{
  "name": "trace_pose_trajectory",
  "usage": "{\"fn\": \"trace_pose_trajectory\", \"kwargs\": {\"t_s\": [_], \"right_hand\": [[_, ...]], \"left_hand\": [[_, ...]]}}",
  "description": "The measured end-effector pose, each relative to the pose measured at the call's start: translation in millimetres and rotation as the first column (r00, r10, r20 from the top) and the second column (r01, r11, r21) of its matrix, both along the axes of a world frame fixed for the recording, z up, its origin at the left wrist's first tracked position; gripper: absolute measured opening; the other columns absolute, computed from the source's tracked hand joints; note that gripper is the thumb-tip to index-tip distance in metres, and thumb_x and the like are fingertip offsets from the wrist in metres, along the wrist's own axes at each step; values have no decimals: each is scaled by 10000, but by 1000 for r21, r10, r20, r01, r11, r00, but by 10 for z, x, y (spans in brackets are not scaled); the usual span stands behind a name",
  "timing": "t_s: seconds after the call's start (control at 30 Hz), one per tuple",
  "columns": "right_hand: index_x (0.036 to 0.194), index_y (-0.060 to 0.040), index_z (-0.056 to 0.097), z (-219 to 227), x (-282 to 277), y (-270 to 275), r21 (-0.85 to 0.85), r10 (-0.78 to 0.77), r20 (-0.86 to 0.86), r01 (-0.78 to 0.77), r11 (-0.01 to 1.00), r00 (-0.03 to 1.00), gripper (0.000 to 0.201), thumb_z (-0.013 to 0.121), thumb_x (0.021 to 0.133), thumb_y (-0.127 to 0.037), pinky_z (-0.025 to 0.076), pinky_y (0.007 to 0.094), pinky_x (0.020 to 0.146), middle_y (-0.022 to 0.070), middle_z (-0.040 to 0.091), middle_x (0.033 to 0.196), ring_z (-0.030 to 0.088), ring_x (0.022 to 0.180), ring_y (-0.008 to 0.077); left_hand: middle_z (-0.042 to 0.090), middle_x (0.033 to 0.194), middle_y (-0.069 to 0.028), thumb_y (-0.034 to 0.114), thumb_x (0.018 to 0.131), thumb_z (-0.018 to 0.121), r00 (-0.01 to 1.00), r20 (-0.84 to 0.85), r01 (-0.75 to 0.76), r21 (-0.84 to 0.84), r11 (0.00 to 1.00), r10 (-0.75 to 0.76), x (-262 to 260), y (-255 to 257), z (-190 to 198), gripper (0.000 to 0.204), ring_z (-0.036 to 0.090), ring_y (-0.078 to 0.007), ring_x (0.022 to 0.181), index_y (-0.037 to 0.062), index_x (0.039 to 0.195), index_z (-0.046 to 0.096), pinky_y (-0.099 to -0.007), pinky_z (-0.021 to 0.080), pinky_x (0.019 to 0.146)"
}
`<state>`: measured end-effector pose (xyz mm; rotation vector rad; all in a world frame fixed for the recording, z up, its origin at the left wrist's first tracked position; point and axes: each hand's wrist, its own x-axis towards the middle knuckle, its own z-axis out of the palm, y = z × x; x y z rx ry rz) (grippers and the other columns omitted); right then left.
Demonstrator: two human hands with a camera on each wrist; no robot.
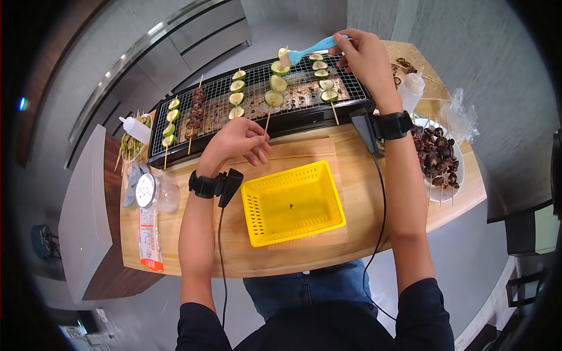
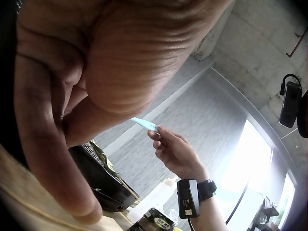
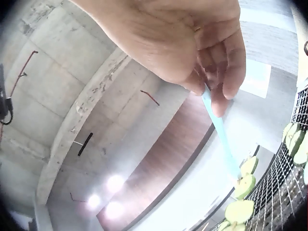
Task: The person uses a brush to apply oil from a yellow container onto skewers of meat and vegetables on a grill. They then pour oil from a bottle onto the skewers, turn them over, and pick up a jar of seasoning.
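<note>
My right hand [image 1: 366, 61] grips the light blue handle of a basting brush [image 1: 321, 45]. The brush head meets the upper slices of a zucchini skewer [image 1: 277, 83] on the wire grill [image 1: 219, 111]. At the near end of that skewer, my left hand [image 1: 237, 140] pinches the wooden stick between thumb and fingertips. In the right wrist view the brush [image 3: 219, 125] slants down to the green-edged slices [image 3: 245, 186]. The left wrist view shows mostly the left hand's palm and fingers [image 2: 57, 159]; the stick is hidden there.
More zucchini skewers [image 1: 236, 98] and a dark meat skewer [image 1: 195, 114] lie on the grill. A yellow basket [image 1: 293, 240] stands in front. Left are a squeeze bottle [image 1: 136, 129], a shaker jar [image 1: 158, 193] and a packet [image 1: 150, 237]; right, another bottle [image 1: 411, 90] and a mushroom plate [image 1: 461, 169].
</note>
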<state>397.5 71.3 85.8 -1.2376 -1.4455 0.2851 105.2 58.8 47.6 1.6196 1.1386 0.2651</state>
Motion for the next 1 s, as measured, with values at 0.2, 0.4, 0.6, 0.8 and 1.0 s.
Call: {"fn": "trace_pose_trajectory", "kwargs": {"t_s": [0.2,0.4,0.6,0.8,1.0], "right_hand": [[1029,5,685,-3,-9,16,34,-57,-12,57,998,998,261,545,957,-204,526,277,577,71,726,758,685,586,145],[1025,-2,687,-17,9,19,-10,-60,34,61,998,998,266,544,954,-214,520,275,577,70,728,778,681,584,142],[1033,-8,688,-3,50,18,-6,-97,33,97,995,995,266,547,952,-218,517,275,571,65,730,793,675,585,133],[1045,1,680,62,-12,-29,-1,-38,41,38,999,998,274,536,962,-216,515,269,559,69,727,788,660,570,127],[1052,3,649,140,-96,-114,-48,104,32,-102,994,994,275,527,992,-236,429,195,466,23,675,768,574,544,63]], "left_hand": [[698,877,-206,47,921,547,1000,5,-3,-5,1000,3,-11,2,-16,238,717,-231,670,-164,1025,581,-293,586,535],[704,887,-195,60,932,566,1000,1,-6,-13,1000,6,-11,-19,7,219,707,-200,650,-131,1038,587,-269,573,530],[705,880,-191,64,930,571,1000,-5,2,-2,1000,-2,-6,-18,5,227,708,-201,652,-134,1038,588,-267,574,533],[705,877,-189,68,928,570,1000,9,13,-6,1000,-13,-27,-4,-15,227,708,-198,651,-132,1034,591,-266,576,536],[706,880,-189,70,927,568,1000,18,15,-23,1000,-14,-25,7,12,230,708,-196,649,-130,1038,589,-264,578,540]]}}
